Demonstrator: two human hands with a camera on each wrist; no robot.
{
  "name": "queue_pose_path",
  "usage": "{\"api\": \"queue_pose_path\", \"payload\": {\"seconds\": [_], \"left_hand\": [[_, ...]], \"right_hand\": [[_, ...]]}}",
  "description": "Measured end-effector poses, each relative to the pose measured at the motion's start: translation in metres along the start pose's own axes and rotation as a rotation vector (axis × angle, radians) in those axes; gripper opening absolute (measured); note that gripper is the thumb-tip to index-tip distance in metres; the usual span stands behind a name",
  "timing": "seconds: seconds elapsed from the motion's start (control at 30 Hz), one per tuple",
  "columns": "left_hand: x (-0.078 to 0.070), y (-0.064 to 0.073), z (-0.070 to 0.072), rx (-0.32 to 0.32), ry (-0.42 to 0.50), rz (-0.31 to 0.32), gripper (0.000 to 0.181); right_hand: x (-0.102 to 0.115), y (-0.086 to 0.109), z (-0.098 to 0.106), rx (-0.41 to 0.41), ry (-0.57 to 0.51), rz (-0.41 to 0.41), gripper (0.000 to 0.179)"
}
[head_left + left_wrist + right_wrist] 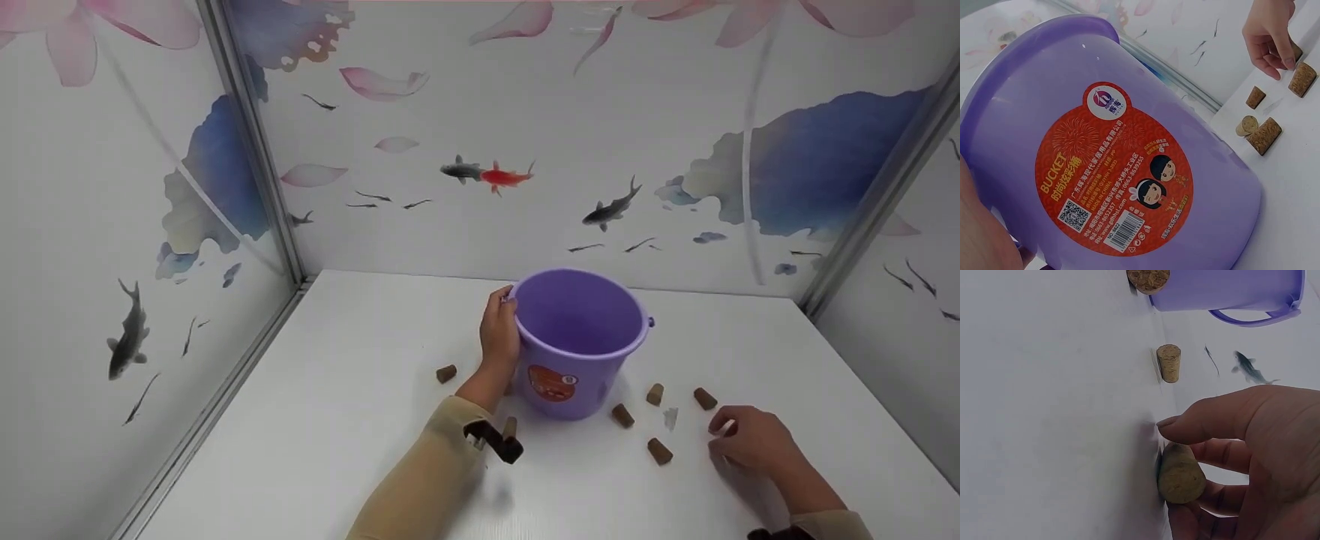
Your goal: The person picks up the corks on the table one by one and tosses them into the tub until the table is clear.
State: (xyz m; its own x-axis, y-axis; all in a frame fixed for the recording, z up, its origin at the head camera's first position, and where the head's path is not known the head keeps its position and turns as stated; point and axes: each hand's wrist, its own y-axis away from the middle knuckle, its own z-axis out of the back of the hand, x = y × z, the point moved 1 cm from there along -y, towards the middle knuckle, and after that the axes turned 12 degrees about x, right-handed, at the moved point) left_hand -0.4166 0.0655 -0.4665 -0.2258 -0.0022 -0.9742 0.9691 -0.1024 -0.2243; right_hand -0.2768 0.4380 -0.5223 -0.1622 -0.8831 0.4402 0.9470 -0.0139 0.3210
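A purple bucket (574,390) stands upright, its red label (1112,174) facing the left wrist camera. My left hand (501,334) grips its rim on the left side, fingers over the edge. To the right, low at the table, my right hand (754,441) has its thumb and fingers curled round a cork (1181,475). That cork is hidden under the hand in the head view. Close beyond the fingertips lies another cork (705,398).
More corks lie right of the bucket: one cork (622,415) near its base, a second cork (655,394) behind, a third cork (660,451) nearer. Another cork (446,373) is on the left. Printed panels (525,225) wall in the white table (300,420).
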Motion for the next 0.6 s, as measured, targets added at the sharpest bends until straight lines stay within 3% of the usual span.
{"api": "queue_pose_path", "payload": {"seconds": [0.4, 0.6], "left_hand": [[-0.0005, -0.0006, 0.0002, -0.015, -0.010, -0.005, 0.048], [-0.0002, -0.0020, -0.0003, -0.016, 0.000, -0.006, 0.049]], "right_hand": [[0.0012, -0.0007, -0.0023, 0.011, -0.016, -0.014, 0.002], [0.0006, -0.0014, -0.0028, -0.003, -0.021, -0.011, 0.004]]}}
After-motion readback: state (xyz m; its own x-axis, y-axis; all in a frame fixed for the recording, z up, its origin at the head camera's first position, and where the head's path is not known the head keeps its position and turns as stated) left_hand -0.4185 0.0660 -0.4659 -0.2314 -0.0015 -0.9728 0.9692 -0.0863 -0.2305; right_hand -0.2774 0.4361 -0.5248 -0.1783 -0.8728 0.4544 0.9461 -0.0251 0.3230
